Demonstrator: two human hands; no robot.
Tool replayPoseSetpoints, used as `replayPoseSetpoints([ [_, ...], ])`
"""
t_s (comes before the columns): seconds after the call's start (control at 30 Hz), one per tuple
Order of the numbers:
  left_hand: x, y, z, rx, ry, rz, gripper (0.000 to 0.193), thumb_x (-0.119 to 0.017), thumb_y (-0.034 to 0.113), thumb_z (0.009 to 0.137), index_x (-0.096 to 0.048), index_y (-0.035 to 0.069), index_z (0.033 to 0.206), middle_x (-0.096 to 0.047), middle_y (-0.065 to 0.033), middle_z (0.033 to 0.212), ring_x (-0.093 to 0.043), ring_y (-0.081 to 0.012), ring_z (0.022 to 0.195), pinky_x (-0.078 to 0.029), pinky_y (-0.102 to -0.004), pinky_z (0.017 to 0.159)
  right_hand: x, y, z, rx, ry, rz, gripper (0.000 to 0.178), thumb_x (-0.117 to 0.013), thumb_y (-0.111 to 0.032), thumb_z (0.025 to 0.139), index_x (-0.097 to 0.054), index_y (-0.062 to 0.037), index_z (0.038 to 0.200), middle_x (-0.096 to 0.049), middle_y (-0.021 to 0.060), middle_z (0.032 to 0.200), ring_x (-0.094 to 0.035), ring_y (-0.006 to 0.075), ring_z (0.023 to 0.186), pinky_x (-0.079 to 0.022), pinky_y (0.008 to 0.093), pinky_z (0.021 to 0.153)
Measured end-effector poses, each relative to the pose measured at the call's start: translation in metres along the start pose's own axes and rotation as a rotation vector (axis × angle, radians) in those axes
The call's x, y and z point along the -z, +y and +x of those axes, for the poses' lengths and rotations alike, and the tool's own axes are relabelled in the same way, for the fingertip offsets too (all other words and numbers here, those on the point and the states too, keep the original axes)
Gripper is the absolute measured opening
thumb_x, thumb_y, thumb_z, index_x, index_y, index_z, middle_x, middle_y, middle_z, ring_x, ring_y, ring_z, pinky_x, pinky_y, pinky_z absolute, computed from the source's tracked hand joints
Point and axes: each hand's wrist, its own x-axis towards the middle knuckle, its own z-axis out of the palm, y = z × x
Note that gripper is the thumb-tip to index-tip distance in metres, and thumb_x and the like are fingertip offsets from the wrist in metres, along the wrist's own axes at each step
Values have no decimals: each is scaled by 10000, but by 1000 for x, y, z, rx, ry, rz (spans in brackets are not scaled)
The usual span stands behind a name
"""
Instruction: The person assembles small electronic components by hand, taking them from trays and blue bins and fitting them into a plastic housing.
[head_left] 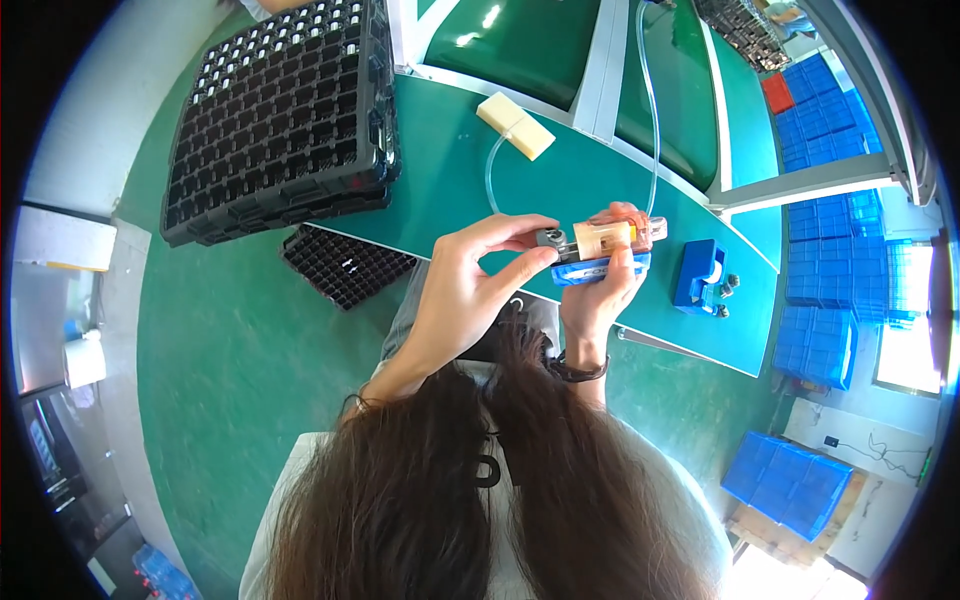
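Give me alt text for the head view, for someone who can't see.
A person's left hand pinches a small metallic part at one end of a blue-and-amber device held in the right hand. Beyond them, a pale yellow block lies on a green table, stacked black trays to the left.

Large dark lettering, partly hidden, stands on the pale shirt, near middle; pale marks on the blue-based tool farther off are too small to read.
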Motion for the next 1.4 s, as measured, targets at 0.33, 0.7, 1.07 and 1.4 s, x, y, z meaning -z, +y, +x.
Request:
replayPoseSetpoints([
  [0.33,-3,-5,-1,17,14,-60,250,-629,46,816,-603,-64,1039,-635,-90,913,-608,-121,848,-490,-240,759,0,0,-2,6,12,-10,496,-531,-374,828,-444,9,1130,-499,87,1014,-508,159,894,-437,295,784],
  [0.7,-6,-46,16,99,136,-387,283,-644,72,817,-605,-35,1076,-650,-95,931,-600,-105,854,-474,-227,764,-3,-4,14,-211,-131,-160,454,-569,-241,845,-464,26,1197,-572,65,982,-555,121,858,-439,250,808],
  [1.07,3,-74,40,187,130,-416,281,-642,159,836,-600,-7,1060,-646,-54,918,-559,-74,845,-417,-210,766,2,5,31,-318,-233,-133,437,-623,-187,828,-447,-52,1205,-567,22,973,-505,62,801,-392,194,640],
  [1.4,1,-90,73,152,146,-326,399,-573,185,880,-491,45,1245,-594,-36,1022,-534,-92,900,-419,-233,779,14,48,64,-165,-263,-199,434,-628,-100,829,-429,-29,1208,-546,61,1052,-536,113,930,-444,242,799],
])
